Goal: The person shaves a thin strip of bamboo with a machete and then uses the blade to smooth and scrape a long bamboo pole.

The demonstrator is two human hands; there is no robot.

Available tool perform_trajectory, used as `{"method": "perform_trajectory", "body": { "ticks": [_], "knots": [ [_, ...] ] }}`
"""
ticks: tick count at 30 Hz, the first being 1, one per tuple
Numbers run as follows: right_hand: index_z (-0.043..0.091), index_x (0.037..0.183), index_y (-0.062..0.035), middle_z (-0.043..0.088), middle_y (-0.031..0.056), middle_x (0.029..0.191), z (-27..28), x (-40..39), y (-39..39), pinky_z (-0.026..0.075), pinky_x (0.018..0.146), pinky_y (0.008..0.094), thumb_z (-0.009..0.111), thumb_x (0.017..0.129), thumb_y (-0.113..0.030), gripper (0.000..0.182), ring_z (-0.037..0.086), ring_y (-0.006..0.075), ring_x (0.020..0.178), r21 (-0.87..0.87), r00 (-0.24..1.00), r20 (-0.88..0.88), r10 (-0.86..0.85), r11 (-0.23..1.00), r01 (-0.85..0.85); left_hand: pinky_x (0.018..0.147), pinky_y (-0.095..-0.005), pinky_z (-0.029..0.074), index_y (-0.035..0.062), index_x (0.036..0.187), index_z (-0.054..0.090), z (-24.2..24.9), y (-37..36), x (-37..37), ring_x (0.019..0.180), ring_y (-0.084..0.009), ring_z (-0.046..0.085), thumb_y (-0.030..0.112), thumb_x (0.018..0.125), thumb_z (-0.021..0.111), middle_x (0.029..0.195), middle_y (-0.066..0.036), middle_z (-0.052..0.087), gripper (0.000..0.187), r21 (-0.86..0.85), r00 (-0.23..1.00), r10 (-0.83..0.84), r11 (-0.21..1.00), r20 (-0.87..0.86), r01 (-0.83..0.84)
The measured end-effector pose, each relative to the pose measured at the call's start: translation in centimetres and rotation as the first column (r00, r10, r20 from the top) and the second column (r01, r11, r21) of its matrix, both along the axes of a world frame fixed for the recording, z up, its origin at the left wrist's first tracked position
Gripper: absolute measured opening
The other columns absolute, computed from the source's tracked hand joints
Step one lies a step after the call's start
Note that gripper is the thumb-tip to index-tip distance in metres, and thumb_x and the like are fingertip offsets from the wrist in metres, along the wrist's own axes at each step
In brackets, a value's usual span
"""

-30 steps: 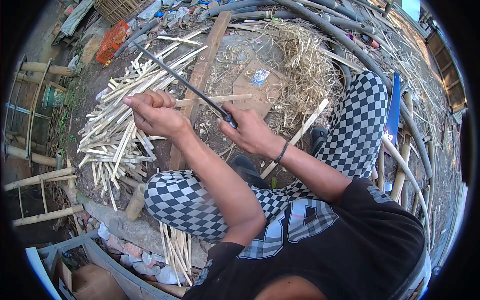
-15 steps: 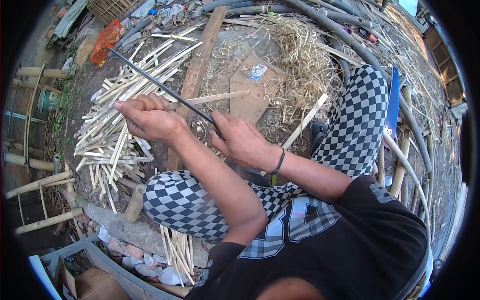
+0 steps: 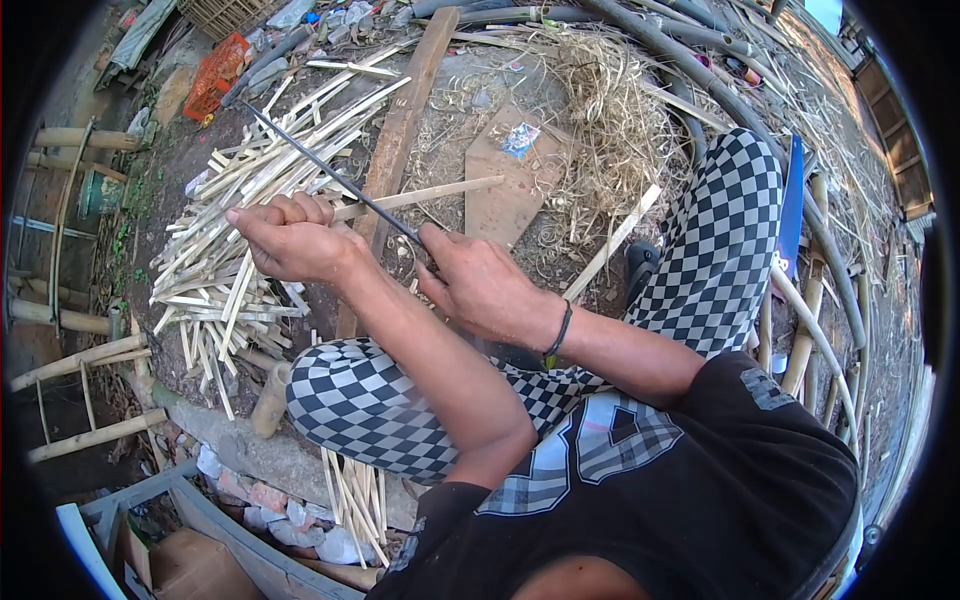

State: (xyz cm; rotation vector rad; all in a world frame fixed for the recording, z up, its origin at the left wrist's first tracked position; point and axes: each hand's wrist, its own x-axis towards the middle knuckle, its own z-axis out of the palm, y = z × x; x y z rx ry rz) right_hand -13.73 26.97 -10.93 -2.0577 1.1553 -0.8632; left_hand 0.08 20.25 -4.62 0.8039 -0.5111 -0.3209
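My left hand (image 3: 295, 238) is closed around one end of a pale bamboo strip (image 3: 440, 193), which points right over a brown wooden plank (image 3: 405, 120). A long dark blade (image 3: 325, 167) slants from upper left down to my right hand (image 3: 480, 280), whose fingers are wrapped round its lower end. The blade passes across the strip just right of my left hand. Beyond the strip's free end lies a flat brown board (image 3: 505, 190) with a small colourful packet (image 3: 519, 140) on it.
A heap of split bamboo strips (image 3: 230, 240) lies left of the plank. Curly shavings (image 3: 615, 120) are piled at the upper right. A blue saw (image 3: 790, 215) rests beyond my checkered knee. An orange crate (image 3: 215, 75) sits at the upper left, with bamboo poles (image 3: 690, 75) at the top.
The blade's far tip has shifted slightly right and down. My hands have barely moved, each keeping its hold. The background has shifted slightly with the view.
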Motion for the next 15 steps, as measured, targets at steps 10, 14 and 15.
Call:
{"method": "perform_trajectory", "body": {
  "ticks": [10, 14, 15],
  "knots": [
    [0.045, 0.103, 0.0030, 0.062, 0.0287, 0.075, -0.7, -0.7, -1.0, 0.049, 0.069, 0.0555, 0.057, 0.094, -0.018, 0.026, 0.062, 0.0490, 0.076, 0.072, 0.999, 0.016, -0.033, 0.997, 0.032, 0.037, -0.0262, 0.015, 0.0174, 0.061, 0.022, -0.3, -0.1, -0.1, 0.041, -0.0077, 0.016, 0.037, 0.106, 0.040, 0.049, 0.004, 0.020, 0.053, -0.053, 0.999, -0.038, 0.998, 0.007, 0.039],
    [0.044, 0.103, 0.0029, 0.062, 0.0275, 0.072, -2.4, 0.1, -1.4, 0.049, 0.067, 0.0558, 0.056, 0.094, -0.018, 0.025, 0.061, 0.0498, 0.071, -0.009, 0.998, 0.027, -0.055, 0.998, 0.056, 0.042, -0.0295, 0.011, 0.0182, 0.063, 0.018, 0.1, 0.0, 0.0, 0.044, -0.0100, 0.013, 0.035, 0.105, 0.039, 0.052, 0.003, 0.018, 0.049, 0.014, 1.000, -0.029, 0.999, -0.006, 0.029],
    [0.045, 0.102, 0.0028, 0.062, 0.0269, 0.072, -3.2, 0.1, -2.0, 0.049, 0.067, 0.0563, 0.056, 0.094, -0.018, 0.025, 0.061, 0.0498, 0.071, 0.033, 0.995, -0.033, -0.091, 0.995, 0.092, 0.042, -0.0295, 0.011, 0.0182, 0.063, 0.018, 0.1, 0.1, 0.2, 0.044, -0.0100, 0.013, 0.035, 0.105, 0.039, 0.052, 0.003, 0.018, 0.049, 0.013, 1.000, -0.027, 1.000, -0.001, 0.027]
  ]
}}
